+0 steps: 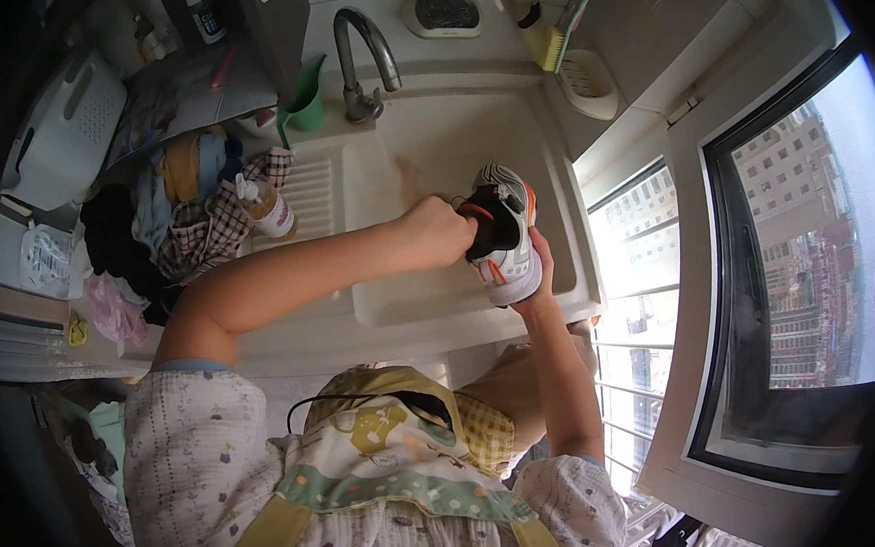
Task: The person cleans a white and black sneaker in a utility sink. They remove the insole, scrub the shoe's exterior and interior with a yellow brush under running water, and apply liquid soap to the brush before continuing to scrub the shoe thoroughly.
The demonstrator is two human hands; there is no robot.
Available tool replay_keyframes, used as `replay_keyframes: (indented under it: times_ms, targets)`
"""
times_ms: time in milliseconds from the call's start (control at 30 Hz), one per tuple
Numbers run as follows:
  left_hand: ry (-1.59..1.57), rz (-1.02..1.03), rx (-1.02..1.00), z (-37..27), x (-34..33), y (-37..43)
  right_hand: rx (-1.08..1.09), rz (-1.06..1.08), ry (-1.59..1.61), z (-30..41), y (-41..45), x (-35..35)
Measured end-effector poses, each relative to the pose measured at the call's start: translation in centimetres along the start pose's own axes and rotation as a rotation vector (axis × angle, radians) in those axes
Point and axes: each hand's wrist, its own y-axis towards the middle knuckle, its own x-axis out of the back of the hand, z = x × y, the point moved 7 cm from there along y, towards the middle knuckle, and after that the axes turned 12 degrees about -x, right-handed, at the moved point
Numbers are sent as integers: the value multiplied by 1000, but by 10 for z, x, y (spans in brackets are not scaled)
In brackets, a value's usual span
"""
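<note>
A white and grey sneaker (522, 258) with orange trim and a dark lining is held up over the basin of a pale laundry sink (383, 300). My right hand (543, 269) grips it from the right and underneath. From the other side, my left hand (440, 232) is curled at the shoe's opening, against an orange edge there. Its fingertips are hidden, so exactly which part they grip is unclear. Below the hands, the basin floor has a brownish mark.
A curved metal faucet (365, 51) rises behind the basin, beside a green pitcher (309, 104). On the ribbed drainboard (315, 183) stand a pump bottle (270, 214) and piled clothes (193, 221). A brush (553, 47) and soap dish (588, 83) are at back right; an open window (737, 284) is to the right.
</note>
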Motion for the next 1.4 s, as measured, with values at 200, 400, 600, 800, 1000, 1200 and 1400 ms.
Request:
replay_keyframes:
  times_ms: [200,400,600,800,1000,1200,1400]
  targets:
    - [102,-96,-63,-5,31,0,-37,117,-27,5,-7,-25]
    - [-105,-12,6,21,-49,10,-68,-45,-100,-15,11,5]
    - [-35,-39,37,25,-24,7,-125,-43,-157,-14,11,-15]
    - [-126,-42,46,35,-38,12,-144,-78,-260,-16,19,3]
    - [-244,-378,-271,-8,31,-49,-33,64,-31,10,12,-2]
    - [138,-139,5,21,-12,4,-48,-118,-164,-13,14,7]
    - [68,-61,-54,22,-31,0,-16,-139,-134,-14,25,27]
